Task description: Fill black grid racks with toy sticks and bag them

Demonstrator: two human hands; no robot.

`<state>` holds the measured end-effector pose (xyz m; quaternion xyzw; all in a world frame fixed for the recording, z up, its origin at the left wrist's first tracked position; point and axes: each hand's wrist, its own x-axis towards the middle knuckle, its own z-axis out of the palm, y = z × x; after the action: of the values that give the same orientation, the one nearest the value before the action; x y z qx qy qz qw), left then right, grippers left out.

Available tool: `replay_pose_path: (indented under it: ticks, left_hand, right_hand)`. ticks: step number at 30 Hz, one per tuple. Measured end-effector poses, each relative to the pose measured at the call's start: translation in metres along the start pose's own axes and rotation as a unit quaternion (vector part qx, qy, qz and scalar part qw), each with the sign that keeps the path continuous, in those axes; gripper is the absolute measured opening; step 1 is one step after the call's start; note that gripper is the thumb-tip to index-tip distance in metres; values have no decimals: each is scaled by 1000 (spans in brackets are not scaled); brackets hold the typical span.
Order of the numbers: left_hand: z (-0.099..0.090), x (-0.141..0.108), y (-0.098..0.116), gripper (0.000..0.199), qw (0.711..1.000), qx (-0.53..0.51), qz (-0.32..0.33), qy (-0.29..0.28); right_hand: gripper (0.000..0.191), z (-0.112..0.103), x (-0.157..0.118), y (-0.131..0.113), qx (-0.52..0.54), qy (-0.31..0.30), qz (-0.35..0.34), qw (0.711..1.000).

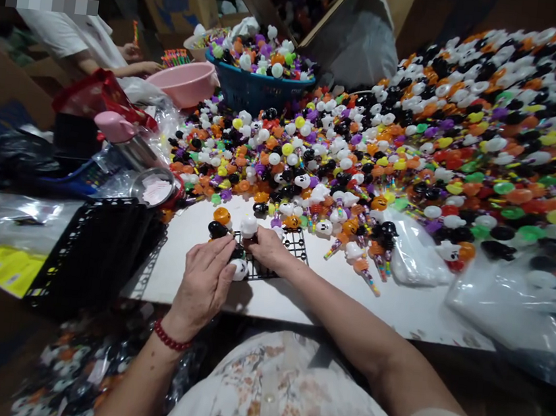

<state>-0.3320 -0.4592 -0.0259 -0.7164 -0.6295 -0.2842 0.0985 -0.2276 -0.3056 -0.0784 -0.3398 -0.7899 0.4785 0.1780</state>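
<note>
A black plastic grid (298, 244) lies on the white tabletop (268, 305) before me, with small Halloween toys on its left part. My left hand (205, 274) rests over the grid's left side, touching a black toy (217, 230); a white ghost-faced toy (238, 269) shows beside its thumb. At the grid's middle, my right hand (268, 248) has its fingers closed round the lower part of a white toy (249, 225). An orange pumpkin toy (222, 215) sits just beyond my left fingertips. My left palm hides part of the grid.
A large heap of colourful toys (313, 152) covers the table's back and right. Black grids (89, 248) are stacked at left, near a steel cup (154, 186). Clear bags (415, 249) lie at right. Behind stand a blue basin (255, 90), pink basin (186, 86) and another person (77, 35).
</note>
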Motion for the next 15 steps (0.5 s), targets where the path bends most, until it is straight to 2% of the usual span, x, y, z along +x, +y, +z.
replay_pose_path:
  ticks: [5,10,13,15]
  left_hand:
    - [0,1,2,39,1000,-9,-10,-4]
    - [2,3,3,38,1000,-5,-8,2]
    - [0,5,4,38,1000,1,-5,15]
    - [-3,7,5,37,1000,11,-8,25]
  right_hand:
    - [20,0,1,1,-88,-38,-28,995]
    - [23,5,1,-3,-191,-61,-92,975]
    - [21,5,-2,-8,-204,-68,-91,972]
    - [20,-2,-7,-8,-192,-76,-98,973]
